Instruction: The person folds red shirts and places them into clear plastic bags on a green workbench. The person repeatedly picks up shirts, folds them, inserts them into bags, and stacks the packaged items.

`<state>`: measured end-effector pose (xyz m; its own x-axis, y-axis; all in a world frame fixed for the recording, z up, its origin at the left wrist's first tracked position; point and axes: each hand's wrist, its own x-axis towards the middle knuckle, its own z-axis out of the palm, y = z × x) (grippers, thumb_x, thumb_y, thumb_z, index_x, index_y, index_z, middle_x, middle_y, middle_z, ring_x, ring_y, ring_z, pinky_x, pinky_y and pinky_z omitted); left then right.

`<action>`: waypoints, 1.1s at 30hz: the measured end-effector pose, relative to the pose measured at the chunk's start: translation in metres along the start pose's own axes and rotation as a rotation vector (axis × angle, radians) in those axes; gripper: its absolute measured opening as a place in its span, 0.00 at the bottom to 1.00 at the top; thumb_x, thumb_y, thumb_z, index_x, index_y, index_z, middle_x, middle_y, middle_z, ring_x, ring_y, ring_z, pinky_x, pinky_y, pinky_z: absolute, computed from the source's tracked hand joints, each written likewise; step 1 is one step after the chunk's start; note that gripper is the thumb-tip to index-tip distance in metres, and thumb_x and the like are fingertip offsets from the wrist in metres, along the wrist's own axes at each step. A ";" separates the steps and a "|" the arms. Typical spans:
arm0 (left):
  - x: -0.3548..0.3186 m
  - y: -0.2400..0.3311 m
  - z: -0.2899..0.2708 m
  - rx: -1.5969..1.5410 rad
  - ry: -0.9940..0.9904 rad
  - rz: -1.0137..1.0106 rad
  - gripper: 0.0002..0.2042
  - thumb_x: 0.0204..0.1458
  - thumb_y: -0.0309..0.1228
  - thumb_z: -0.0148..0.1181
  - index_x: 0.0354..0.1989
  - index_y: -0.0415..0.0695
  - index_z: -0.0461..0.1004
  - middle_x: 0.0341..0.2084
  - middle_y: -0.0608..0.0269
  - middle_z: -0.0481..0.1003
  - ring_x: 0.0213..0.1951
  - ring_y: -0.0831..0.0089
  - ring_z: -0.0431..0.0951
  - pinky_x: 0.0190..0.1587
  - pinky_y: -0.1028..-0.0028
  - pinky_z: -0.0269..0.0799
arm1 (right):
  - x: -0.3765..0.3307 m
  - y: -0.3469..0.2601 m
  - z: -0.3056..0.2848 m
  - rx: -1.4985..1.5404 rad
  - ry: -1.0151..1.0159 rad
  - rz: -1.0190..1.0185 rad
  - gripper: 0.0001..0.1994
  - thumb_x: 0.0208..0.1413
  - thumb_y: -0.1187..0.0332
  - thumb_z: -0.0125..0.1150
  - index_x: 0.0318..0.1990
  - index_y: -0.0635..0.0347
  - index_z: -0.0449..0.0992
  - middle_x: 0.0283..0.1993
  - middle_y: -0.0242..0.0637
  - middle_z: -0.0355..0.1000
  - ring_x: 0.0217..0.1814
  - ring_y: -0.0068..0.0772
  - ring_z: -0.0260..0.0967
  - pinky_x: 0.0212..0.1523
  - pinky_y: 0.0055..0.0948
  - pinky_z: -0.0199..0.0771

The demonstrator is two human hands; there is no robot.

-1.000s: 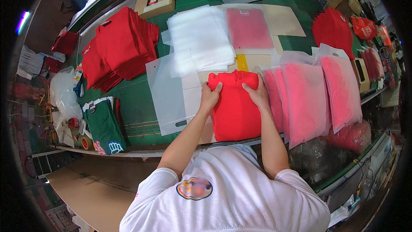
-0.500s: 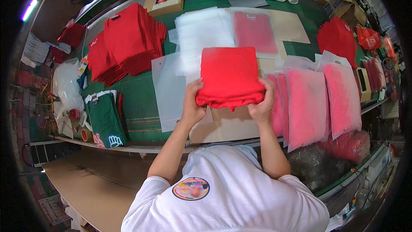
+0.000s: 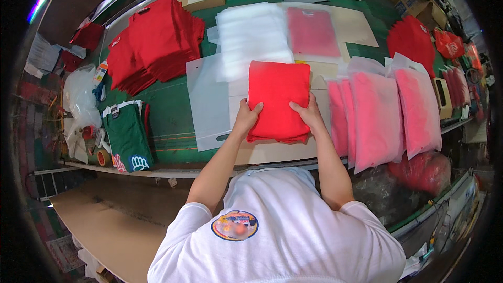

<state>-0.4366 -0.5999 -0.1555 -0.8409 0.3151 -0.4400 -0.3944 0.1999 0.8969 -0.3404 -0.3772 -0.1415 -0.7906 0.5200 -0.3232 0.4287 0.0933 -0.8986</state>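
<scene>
We've got the left hand (image 3: 248,117) and right hand (image 3: 308,114) on opposite sides of the folded red garment (image 3: 279,97), thumbs on top, fingers closed round its edges, tips hidden, above the beige board (image 3: 275,153) on the counter (image 3: 166,118). We'd flag uneven grip loosening the folds, or a rightward swing knocking the bagged garments (image 3: 375,118).

We've got matt, soft-looking cloth on the folded red garment (image 3: 279,97) & red stack (image 3: 165,36); frosted, semi-clear plastic on the pkgd bundles (image 3: 376,115) & loose bags (image 3: 251,34); glossy, crinkled plastic on the clear bag (image 3: 81,102), far L; smooth, matt cardboard for the tan sheet (image 3: 277,154); smooth green tabletop (image 3: 167,112), mat'l unclear to us.
</scene>
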 end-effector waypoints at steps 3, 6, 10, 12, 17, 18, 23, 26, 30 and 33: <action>-0.020 -0.002 -0.004 -0.008 -0.078 -0.095 0.41 0.60 0.38 0.68 0.71 0.27 0.49 0.60 0.38 0.70 0.59 0.56 0.75 0.62 0.62 0.71 | -0.002 0.002 -0.021 0.038 -0.236 0.054 0.47 0.49 0.69 0.77 0.74 0.65 0.53 0.71 0.48 0.64 0.72 0.42 0.63 0.71 0.39 0.63; -0.024 -0.024 -0.014 0.091 -0.162 -0.185 0.40 0.56 0.35 0.70 0.70 0.28 0.53 0.60 0.42 0.71 0.57 0.59 0.77 0.59 0.62 0.74 | -0.022 0.011 -0.029 0.003 -0.363 0.040 0.46 0.49 0.68 0.78 0.74 0.64 0.56 0.69 0.47 0.68 0.69 0.39 0.68 0.68 0.39 0.69; 0.002 0.011 0.008 -0.197 -0.096 -0.138 0.36 0.51 0.32 0.72 0.65 0.30 0.61 0.55 0.45 0.75 0.53 0.59 0.80 0.55 0.62 0.78 | 0.007 -0.007 -0.018 0.504 -0.156 0.288 0.28 0.52 0.66 0.77 0.60 0.60 0.76 0.55 0.40 0.80 0.55 0.37 0.78 0.60 0.38 0.75; 0.017 0.033 0.015 -0.263 -0.148 -0.247 0.28 0.53 0.30 0.70 0.61 0.33 0.69 0.52 0.48 0.78 0.49 0.61 0.82 0.52 0.61 0.79 | 0.019 -0.002 -0.010 0.454 -0.199 0.279 0.27 0.51 0.66 0.77 0.59 0.61 0.76 0.54 0.41 0.80 0.55 0.38 0.78 0.59 0.39 0.75; 0.011 0.035 0.008 -0.383 -0.259 -0.224 0.25 0.52 0.28 0.71 0.59 0.38 0.73 0.50 0.51 0.80 0.49 0.61 0.82 0.55 0.60 0.80 | 0.024 0.003 -0.006 0.395 -0.145 0.147 0.32 0.48 0.67 0.79 0.61 0.64 0.72 0.55 0.43 0.78 0.57 0.39 0.76 0.59 0.38 0.76; 0.011 0.036 0.006 -0.397 -0.277 -0.248 0.26 0.51 0.28 0.71 0.59 0.38 0.72 0.50 0.52 0.80 0.49 0.61 0.82 0.55 0.60 0.80 | 0.027 0.003 -0.003 0.416 -0.084 0.145 0.34 0.47 0.67 0.80 0.62 0.65 0.71 0.55 0.43 0.77 0.57 0.39 0.76 0.59 0.38 0.76; 0.012 0.054 0.007 -0.492 -0.223 -0.164 0.27 0.50 0.26 0.73 0.59 0.37 0.70 0.51 0.51 0.79 0.50 0.61 0.82 0.54 0.61 0.81 | 0.032 -0.013 -0.003 0.308 -0.092 0.020 0.38 0.46 0.66 0.79 0.64 0.63 0.66 0.57 0.43 0.75 0.58 0.40 0.75 0.61 0.38 0.75; 0.018 0.041 0.017 -0.401 -0.117 -0.040 0.29 0.48 0.25 0.76 0.58 0.36 0.68 0.51 0.51 0.78 0.50 0.61 0.81 0.53 0.63 0.81 | 0.031 -0.019 0.008 0.108 -0.011 -0.081 0.35 0.48 0.66 0.77 0.64 0.62 0.67 0.56 0.45 0.77 0.58 0.44 0.76 0.60 0.40 0.76; 0.025 0.033 0.025 -0.295 -0.032 0.023 0.30 0.45 0.24 0.79 0.55 0.36 0.68 0.49 0.51 0.79 0.49 0.63 0.81 0.52 0.65 0.81 | 0.017 -0.037 0.028 -0.230 0.159 -0.089 0.35 0.46 0.62 0.77 0.60 0.64 0.68 0.54 0.55 0.78 0.57 0.53 0.77 0.56 0.44 0.76; 0.032 0.019 0.019 -0.207 -0.032 0.080 0.33 0.44 0.28 0.80 0.56 0.33 0.66 0.48 0.48 0.79 0.49 0.61 0.82 0.51 0.66 0.80 | 0.010 -0.046 0.038 -0.321 0.201 -0.155 0.32 0.48 0.62 0.76 0.57 0.67 0.67 0.53 0.61 0.75 0.56 0.61 0.75 0.56 0.49 0.75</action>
<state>-0.4640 -0.5686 -0.1538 -0.8616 0.3520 -0.3657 -0.3975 -0.0200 0.9174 -0.3844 -0.4086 -0.1144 -0.7692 0.6314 -0.0984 0.4511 0.4274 -0.7835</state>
